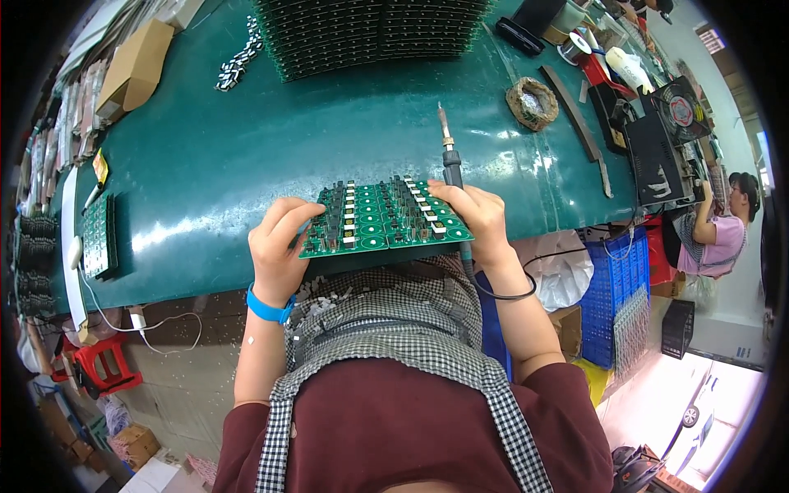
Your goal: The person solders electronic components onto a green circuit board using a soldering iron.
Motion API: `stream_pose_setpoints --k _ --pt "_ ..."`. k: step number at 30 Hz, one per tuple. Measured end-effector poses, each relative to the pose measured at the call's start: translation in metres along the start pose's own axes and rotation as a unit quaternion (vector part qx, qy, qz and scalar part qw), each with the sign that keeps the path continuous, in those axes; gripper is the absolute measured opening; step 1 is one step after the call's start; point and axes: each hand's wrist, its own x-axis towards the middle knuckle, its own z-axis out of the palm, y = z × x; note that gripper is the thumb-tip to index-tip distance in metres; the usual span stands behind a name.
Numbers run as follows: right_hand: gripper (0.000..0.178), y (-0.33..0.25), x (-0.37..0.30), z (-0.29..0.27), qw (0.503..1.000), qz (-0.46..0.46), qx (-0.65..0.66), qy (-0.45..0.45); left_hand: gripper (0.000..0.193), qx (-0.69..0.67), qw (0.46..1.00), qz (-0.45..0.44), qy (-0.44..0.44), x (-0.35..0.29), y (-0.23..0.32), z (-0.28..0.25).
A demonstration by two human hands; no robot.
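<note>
A green circuit board panel (374, 215) with rows of black and white components is held level over the table's near edge. My left hand (281, 240) pinches its left edge between thumb and fingers. At the opposite edge, my right hand (477, 215) grips the board. That same hand also has a soldering iron (451, 156), its tip pointing away from me and its cord hanging down past my wrist. Part of the iron's handle is hidden by my fingers.
Tall stacks of green circuit boards (370, 41) stand at the back of the green table (246, 156). Small white and black parts (238, 62) lie left of them. Another board (99, 237) rests far left. A round brown dish (532, 104) and a fan (680, 111) are right; a person (713, 226) works beyond.
</note>
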Motion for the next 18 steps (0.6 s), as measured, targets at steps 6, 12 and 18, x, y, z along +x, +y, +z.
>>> stream_pose_setpoints --k 6,12,18 --pt "0.034 -0.008 0.005 -0.009 0.994 0.081 0.074 -0.016 0.027 0.028 0.998 0.044 0.024 -0.001 -0.003 0.004" --pt "0.049 -0.017 0.009 -0.012 0.972 0.096 0.217 0.009 0.029 0.023 0.999 0.038 0.027 -0.002 -0.003 0.003" --pt "0.048 -0.023 0.015 -0.021 0.950 0.104 0.295 -0.020 0.030 0.016 0.999 0.031 0.025 -0.002 -0.004 0.004"
